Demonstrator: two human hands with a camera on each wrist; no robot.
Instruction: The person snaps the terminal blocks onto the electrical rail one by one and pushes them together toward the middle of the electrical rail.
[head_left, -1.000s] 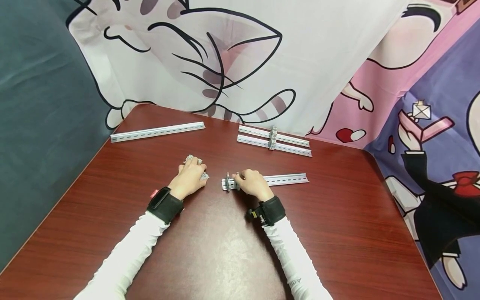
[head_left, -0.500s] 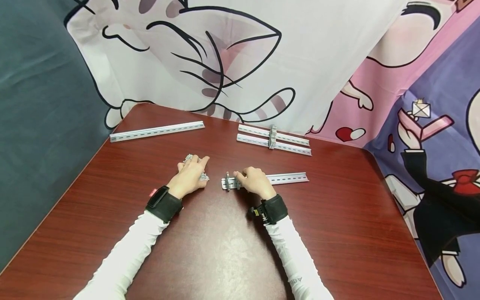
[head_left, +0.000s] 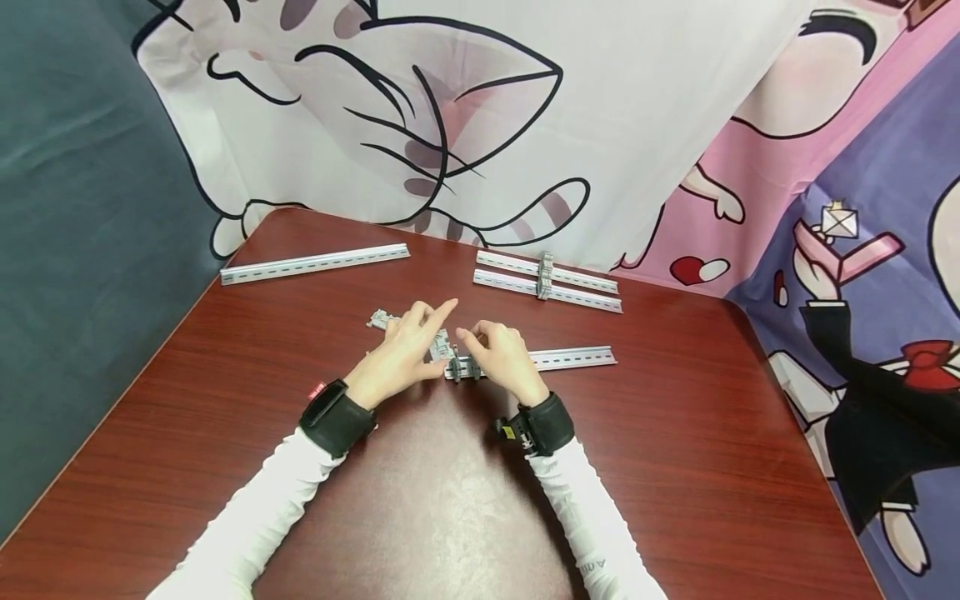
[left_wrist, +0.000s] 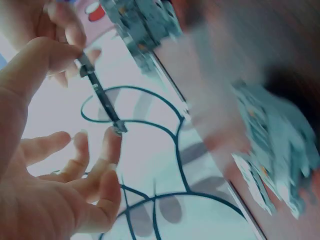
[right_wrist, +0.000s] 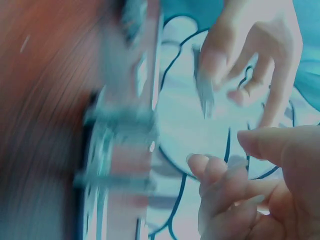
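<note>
My left hand (head_left: 401,354) pinches a thin grey terminal block (left_wrist: 102,95) between thumb and fingertip, raised near the left end of a slotted metal DIN rail (head_left: 573,358). Two terminal blocks (right_wrist: 120,122) stand across that rail, blurred in the right wrist view. Over the rail, just right of the held block, is my right hand (head_left: 504,358). Its fingers are loosely bent, and the right wrist view shows nothing between thumb and fingers. Loose grey terminal blocks (head_left: 381,319) lie on the table beyond the left hand, partly hidden by it.
A bare DIN rail (head_left: 315,263) lies at the back left of the brown table (head_left: 675,467). Two parallel rails (head_left: 585,287) at the back right carry a cluster of terminal blocks (head_left: 545,277) across them. Printed cloth (head_left: 637,100) hangs behind the table.
The left hand has come up from the loose blocks and moved right toward the rail with a terminal block. The right hand has lifted slightly off the blocks on the rail.
</note>
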